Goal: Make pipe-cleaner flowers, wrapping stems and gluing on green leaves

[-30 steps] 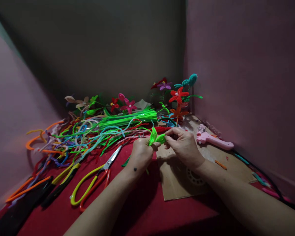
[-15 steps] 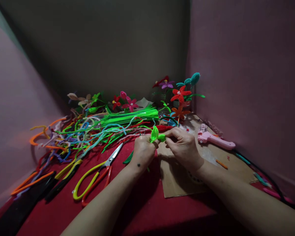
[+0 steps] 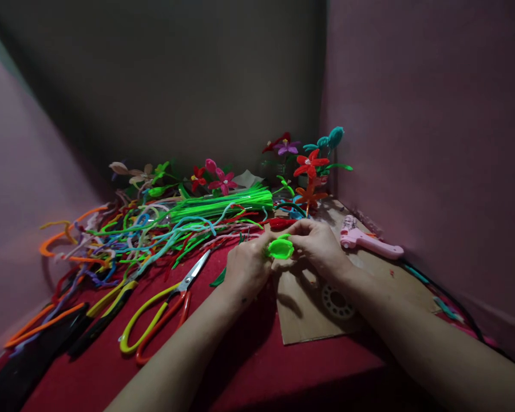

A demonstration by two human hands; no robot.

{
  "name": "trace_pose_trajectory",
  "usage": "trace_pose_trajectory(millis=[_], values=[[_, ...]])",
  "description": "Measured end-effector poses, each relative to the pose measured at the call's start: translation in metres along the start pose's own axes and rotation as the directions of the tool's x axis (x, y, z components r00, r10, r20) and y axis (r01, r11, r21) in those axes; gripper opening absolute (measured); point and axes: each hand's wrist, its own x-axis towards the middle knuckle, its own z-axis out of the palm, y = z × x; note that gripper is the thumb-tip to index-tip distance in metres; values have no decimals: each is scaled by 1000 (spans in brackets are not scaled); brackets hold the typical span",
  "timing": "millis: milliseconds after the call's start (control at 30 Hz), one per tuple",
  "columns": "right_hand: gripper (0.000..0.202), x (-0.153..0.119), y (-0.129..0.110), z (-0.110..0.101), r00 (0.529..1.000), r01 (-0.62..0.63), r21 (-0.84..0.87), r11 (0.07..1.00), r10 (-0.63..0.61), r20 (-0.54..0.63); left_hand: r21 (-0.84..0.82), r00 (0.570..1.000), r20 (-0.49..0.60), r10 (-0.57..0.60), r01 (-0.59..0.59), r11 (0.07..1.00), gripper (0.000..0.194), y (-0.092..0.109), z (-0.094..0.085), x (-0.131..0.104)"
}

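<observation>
Between my hands is a bright green pipe-cleaner flower [image 3: 281, 248], its looped petals facing me. My left hand [image 3: 249, 264] is closed around its base side, the fingers partly hidden behind the knuckles. With thumb and forefinger, my right hand [image 3: 320, 247] pinches a petal at the flower's right edge. Under the hands lies a cardboard sheet [image 3: 298, 320] on the red cloth [image 3: 249, 360]. A dark green leaf piece [image 3: 218, 278] pokes out left of my left hand. Yellow-and-orange-handled scissors [image 3: 167, 309] lie to the left, blades pointing away.
Pliers [image 3: 105, 315] lie left of the scissors. Behind them spreads a tangle of coloured pipe cleaners [image 3: 154, 229] with a green bundle [image 3: 227, 205]. Finished flowers [image 3: 311, 164] stand at the back. A pink glue gun [image 3: 371, 241] and a white ring [image 3: 338, 301] rest on the cardboard.
The green flower has turned so its petals face me more. My right hand has shifted slightly, uncovering more of the white ring. The whole view has moved a little.
</observation>
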Motion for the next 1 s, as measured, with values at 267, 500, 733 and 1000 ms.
trace_pose_trajectory(millis=[267, 500, 733, 1000], values=[[8, -3, -3, 1, 998, -49, 20, 999, 49, 41, 88, 999, 37, 39, -42, 995, 20, 3, -2, -3], [16, 7, 4, -3, 994, -87, -108, 990, 94, 61, -174, 998, 33, -56, 61, 983, 19, -8, -6, 8], [21, 19, 15, -8, 994, -50, -261, 964, 73, 82, -371, 975, 92, -200, 220, 902, 25, -13, -19, 17], [32, 25, 19, -8, 996, 69, -372, 926, -41, 82, -678, 946, 240, -219, 325, 659, 17, -19, -5, 18]])
